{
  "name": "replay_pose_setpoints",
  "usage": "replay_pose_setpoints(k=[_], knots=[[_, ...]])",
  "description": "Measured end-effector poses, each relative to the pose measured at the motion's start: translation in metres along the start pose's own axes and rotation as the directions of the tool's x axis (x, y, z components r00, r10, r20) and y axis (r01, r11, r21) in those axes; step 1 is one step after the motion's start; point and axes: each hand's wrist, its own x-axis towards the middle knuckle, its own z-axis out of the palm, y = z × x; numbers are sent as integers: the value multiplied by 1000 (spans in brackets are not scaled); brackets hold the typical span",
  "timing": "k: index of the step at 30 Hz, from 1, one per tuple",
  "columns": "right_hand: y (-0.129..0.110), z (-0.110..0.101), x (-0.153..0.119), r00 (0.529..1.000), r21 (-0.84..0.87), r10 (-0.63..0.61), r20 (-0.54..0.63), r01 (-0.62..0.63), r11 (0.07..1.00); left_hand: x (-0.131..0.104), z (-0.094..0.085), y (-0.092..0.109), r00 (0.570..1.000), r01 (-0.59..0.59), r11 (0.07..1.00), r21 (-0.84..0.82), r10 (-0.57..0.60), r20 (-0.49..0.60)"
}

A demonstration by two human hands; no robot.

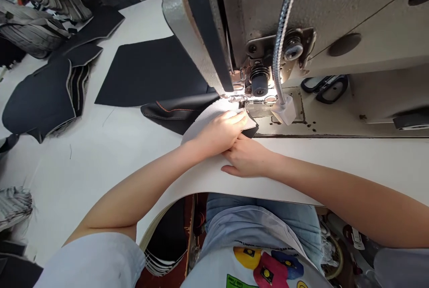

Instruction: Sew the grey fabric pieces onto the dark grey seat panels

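Note:
Under the sewing machine (259, 80) lies a black piece with orange stitching (174, 111), and over it a light grey fabric piece (197, 125). My left hand (223, 131) rests on the grey fabric just in front of the lit needle area, its fingers together and pressing down. Beside it, my right hand (250, 156) touches the left hand, thumb apart on the white table and fingertips partly hidden under the left hand at the fabric's edge. Whether the right fingers grip the fabric cannot be made out.
Stacked black pieces (40, 96) lie on the white table (100, 163) at the left, below a fabric heap (43, 20). A large black panel (147, 71) lies behind the work. Black-handled scissors (326, 87) rest under the machine arm.

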Motion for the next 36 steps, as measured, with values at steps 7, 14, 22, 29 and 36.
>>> replay_pose_setpoints(k=[7,14,22,29,36], knots=[[-14,13,25,991,31,130,-44,-129,991,-7,4,-21,980,-70,967,-245,20,-200],[-15,14,38,982,52,185,-34,-183,982,-6,9,-34,979,-140,944,-300,87,-183],[2,6,60,966,44,254,-56,-252,967,6,12,-70,905,-347,932,-107,303,-299],[5,5,38,988,-39,131,-76,-135,990,4,19,-58,946,-195,933,-302,98,-309],[21,-8,-34,928,-173,224,-298,-284,943,-1,36,-37,872,7,893,-449,-225,-435]])
